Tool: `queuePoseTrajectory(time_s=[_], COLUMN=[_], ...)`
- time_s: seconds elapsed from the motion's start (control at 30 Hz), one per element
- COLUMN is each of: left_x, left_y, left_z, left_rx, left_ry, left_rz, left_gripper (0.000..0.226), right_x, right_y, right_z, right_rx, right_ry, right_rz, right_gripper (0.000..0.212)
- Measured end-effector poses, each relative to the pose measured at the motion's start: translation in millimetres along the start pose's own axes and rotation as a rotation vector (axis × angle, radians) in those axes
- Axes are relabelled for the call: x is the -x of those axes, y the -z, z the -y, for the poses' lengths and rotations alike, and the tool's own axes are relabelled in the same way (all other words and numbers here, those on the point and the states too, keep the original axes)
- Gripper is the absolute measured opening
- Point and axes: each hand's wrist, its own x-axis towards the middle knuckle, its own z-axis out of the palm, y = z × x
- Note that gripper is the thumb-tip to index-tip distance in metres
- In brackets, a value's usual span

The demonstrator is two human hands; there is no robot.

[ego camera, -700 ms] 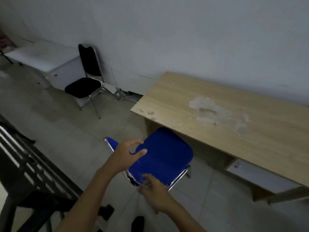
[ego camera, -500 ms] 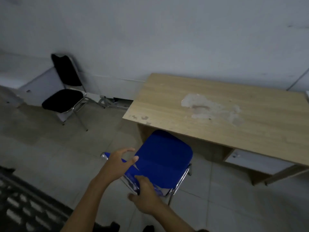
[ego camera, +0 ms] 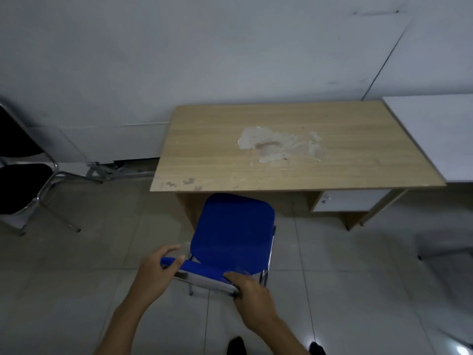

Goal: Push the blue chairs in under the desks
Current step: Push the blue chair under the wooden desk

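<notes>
We are gripping the blue chair point(ego camera: 231, 231) by its backrest, near the wooden table point(ego camera: 286, 147).

Our left hand point(ego camera: 156, 274) is curling its fingers point(ego camera: 167, 251) over the backrest's left end, our right hand point(ego camera: 252, 301) is clasping the right end. The seat's far edge is sitting just under the table's near edge.

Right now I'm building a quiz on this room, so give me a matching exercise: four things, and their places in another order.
1. blue padded chair
2. black padded chair
3. light wooden desk
4. left hand

A. far left, by the wall
B. on the blue backrest's left end
C. in front of the desk, seat front just at its edge
D. against the wall, worn patch on top

Pairs: 1-C, 2-A, 3-D, 4-B
</notes>
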Motion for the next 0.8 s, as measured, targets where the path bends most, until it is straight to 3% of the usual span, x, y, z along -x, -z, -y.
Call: queuePoseTrajectory(time_s=[0.17,0.27,0.4,0.5,0.57,0.63,0.7,0.8], left_x=[13,23,37,43,42,39,35,28], left_y=[-34,-60,-96,-114,-121,-124,-128,-132], left_z=[-9,-16,-22,-30,-36,-40,-42,-43], left_rx=[0.041,0.072,-0.034,-0.158,-0.197,-0.176,-0.14,-0.084], left_ry=[0.003,-0.026,-0.138,-0.073,-0.016,0.035,0.046,-0.006], left_rz=[0.112,0.164,0.103,0.097,0.103,0.088,0.059,0.005], left_gripper=[0.021,0.035,0.052,0.074,0.094,0.103,0.097,0.071], right_x=[14,20,33,41,42,39,32,20], right_y=[33,55,74,72,64,54,47,48], right_z=[-38,-66,-96,-93,-83,-67,-59,-56], right_rx=[-0.03,-0.058,-0.063,-0.108,-0.155,-0.213,-0.272,-0.356], right_ry=[-0.136,-0.229,-0.335,-0.322,-0.277,-0.303,-0.346,-0.352], right_rz=[-0.13,-0.217,-0.328,-0.39,-0.353,-0.232,-0.193,-0.258], right_gripper=[0.047,0.044,0.04,0.04,0.049,0.07,0.078,0.061])
